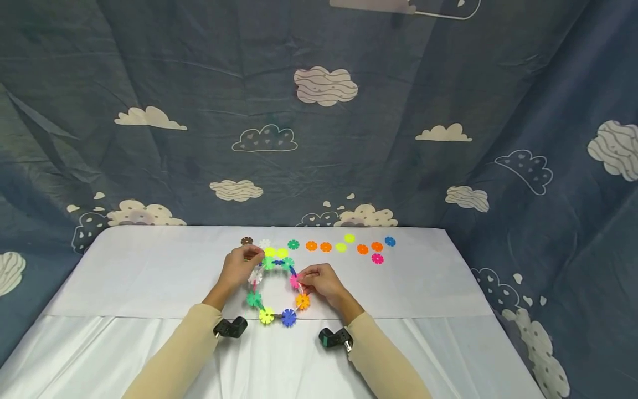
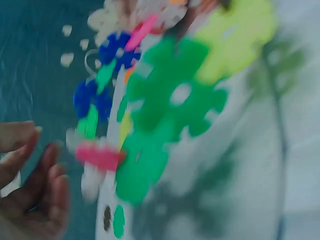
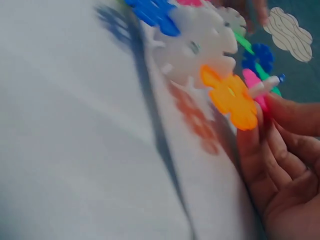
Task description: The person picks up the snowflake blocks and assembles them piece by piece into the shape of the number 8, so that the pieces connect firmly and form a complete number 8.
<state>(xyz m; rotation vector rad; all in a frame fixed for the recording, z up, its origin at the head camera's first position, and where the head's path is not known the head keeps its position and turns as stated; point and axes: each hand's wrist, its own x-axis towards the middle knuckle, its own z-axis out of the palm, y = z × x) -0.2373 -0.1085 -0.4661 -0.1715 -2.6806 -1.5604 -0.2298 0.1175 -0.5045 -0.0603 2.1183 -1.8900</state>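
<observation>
White cloth (image 1: 149, 277) reached wide on either side of the ring (image 1: 254, 300); loose discs (image 1: 325, 247) lay near the cloth's far edge. The ring, mid-cloth, joined flat, notched plastic pieces. The right hand (image 1: 324, 281) pinched its pink disc (image 1: 294, 281); the left hand (image 1: 241, 267), just beside, had thumb and fingertips apart.

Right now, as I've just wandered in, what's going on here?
A person is handling a ring of colorful flower-shaped pieces slotted together. Their right hand pinches a pink piece on the ring's right side. The left hand is by the far left part of it, apparently holding nothing. More loose pieces lie on the white-covered table, mostly beyond the ring and to its right.
</observation>
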